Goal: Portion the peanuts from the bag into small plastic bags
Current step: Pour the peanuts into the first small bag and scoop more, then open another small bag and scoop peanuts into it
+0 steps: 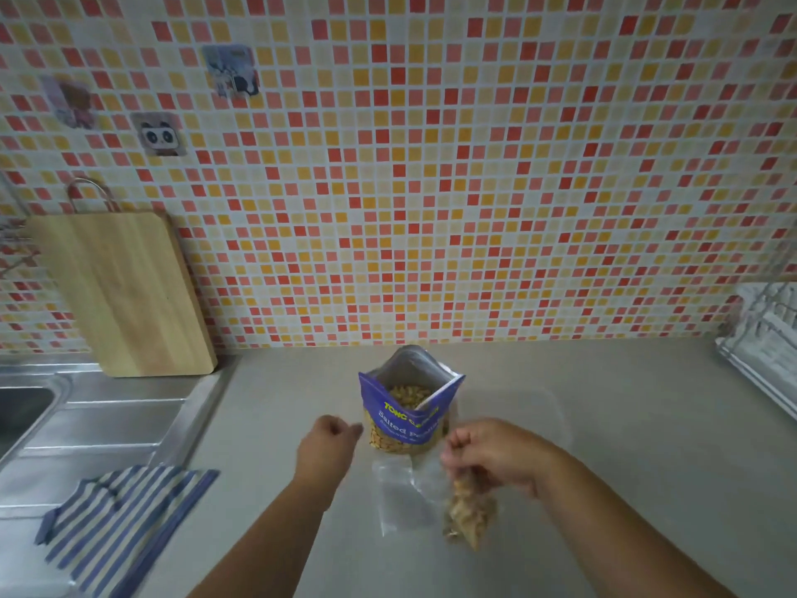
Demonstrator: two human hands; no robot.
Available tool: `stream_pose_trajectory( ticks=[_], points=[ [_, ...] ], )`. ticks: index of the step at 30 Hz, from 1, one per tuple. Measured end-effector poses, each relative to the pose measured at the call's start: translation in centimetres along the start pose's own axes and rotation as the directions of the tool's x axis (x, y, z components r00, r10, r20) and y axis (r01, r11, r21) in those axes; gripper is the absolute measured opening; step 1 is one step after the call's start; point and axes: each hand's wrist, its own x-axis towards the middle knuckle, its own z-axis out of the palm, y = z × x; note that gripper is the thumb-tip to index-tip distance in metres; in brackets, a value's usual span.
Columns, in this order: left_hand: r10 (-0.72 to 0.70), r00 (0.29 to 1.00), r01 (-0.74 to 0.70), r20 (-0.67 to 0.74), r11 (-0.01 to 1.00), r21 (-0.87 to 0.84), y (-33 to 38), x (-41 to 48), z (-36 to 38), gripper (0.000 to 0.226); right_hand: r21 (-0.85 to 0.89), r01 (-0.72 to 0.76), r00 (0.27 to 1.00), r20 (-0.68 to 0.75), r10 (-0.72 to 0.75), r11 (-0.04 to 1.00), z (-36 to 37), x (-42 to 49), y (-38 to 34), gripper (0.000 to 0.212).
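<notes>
Peanut bag (405, 418): blue pouch, standing upright mid-counter just in front of the wall, top torn open, peanuts (407, 394) visible inside.

Far left: steel sink (129, 407), basin cut off by the frame edge, ribbed drainboard beside it. Blue-and-white striped cloth (116, 520) lies across the sink's near edge and onto the counter (625, 446). Wooden cutting board (125, 295) leans upright against the mosaic tiled wall (431, 166) behind the sink, metal loop at its top. Three square stickers on the wall above it; only the panda sticker (158, 135) is readable, the other two are blurred.

Left hand (330, 444): just left of the peanut bag, near it but not touching, fingers curled in, nothing visible in the grip; edges motion-blurred.

Empty small bag (396, 498): clear plastic, lying flat on the counter directly in front of the peanut bag, between the two forearms.

Right hand (491, 455): just right of the peanut bag, fingertips bunched and pinching the gathered top of a filled small bag (468, 511). That bag hangs below the hand with a clump of peanuts in it, its lower end at counter level; cannot tell if it rests on the surface. It overlaps the right edge of the empty bag.

Far right: wire dish rack (767, 338) on the counter by the wall, partly cropped.
</notes>
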Motion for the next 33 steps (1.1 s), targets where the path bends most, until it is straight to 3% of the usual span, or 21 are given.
stream_pose_trajectory(
  ticks=[2, 5, 8, 10, 13, 14, 18, 22, 25, 28, 30, 33],
  points=[
    [-0.054, 0.991, 0.02, 0.126, 0.967, 0.253, -2.7, -0.1, 1.8, 0.024, -0.058, -0.102, 0.986, -0.136, 0.093, 0.993, 0.9, 1.8, 3.2, 0.027],
    [-0.033, 0.98, -0.069, 0.198, 0.871, 0.487, -4.9, 0.0, 4.5, 0.042, -0.118, -0.154, 0.884, -0.46, 0.083, 0.981, 2.3, 4.5, 6.2, 0.026],
    [0.039, 0.985, -0.129, 0.168, 0.813, 0.568, -5.6, 0.7, 5.4, 0.047, -0.197, -0.175, 0.8, -0.6, 0.022, 0.965, 3.3, 5.6, 7.0, 0.013],
    [0.025, 0.986, -0.117, 0.163, 0.806, 0.581, -5.9, 1.1, 5.2, 0.04, -0.231, -0.198, 0.773, -0.635, 0.007, 0.953, 3.6, 5.8, 7.4, 0.019],
    [0.008, 0.989, -0.079, 0.145, 0.864, 0.497, -6.3, 1.5, 4.6, 0.008, -0.214, -0.215, 0.751, -0.659, 0.021, 0.953, 3.7, 6.2, 8.4, 0.021],
    [0.011, 0.991, -0.075, 0.137, 0.877, 0.474, -6.3, 1.5, 4.4, 0.007, -0.204, -0.203, 0.751, -0.66, 0.018, 0.958, 3.7, 6.4, 8.6, 0.021],
    [0.074, 0.992, -0.115, 0.104, 0.87, 0.479, -6.5, 1.9, 3.5, 0.029, -0.158, -0.181, 0.747, -0.664, 0.031, 0.971, 3.7, 6.8, 8.7, 0.023],
    [0.13, 0.979, -0.185, 0.155, 0.884, 0.429, -6.6, 1.8, 2.2, 0.031, -0.316, -0.227, 0.736, -0.675, -0.051, 0.921, 4.0, 6.7, 8.6, 0.035],
    [0.146, 0.946, -0.223, 0.289, 0.94, 0.257, -6.5, 2.2, 0.6, 0.02, -0.416, -0.088, 0.792, -0.581, -0.19, 0.905, 4.8, 6.0, 7.3, 0.031],
    [0.165, 0.875, -0.229, 0.455, 0.969, 0.091, -5.0, 1.4, -1.0, 0.009, -0.326, 0.122, 0.854, -0.447, -0.267, 0.937, 6.2, 5.3, 5.7, 0.02],
    [0.181, 0.81, -0.216, 0.557, 0.976, -0.003, -3.4, 0.3, -1.8, 0.002, -0.232, 0.22, 0.833, -0.461, -0.306, 0.948, 6.7, 4.8, 4.7, 0.012],
    [0.222, 0.761, -0.167, 0.609, 0.975, -0.146, -1.3, -0.8, -2.4, 0.021, -0.194, 0.296, 0.794, -0.495, -0.354, 0.935, 6.7, 4.1, 2.9, 0.025]
  ],
)
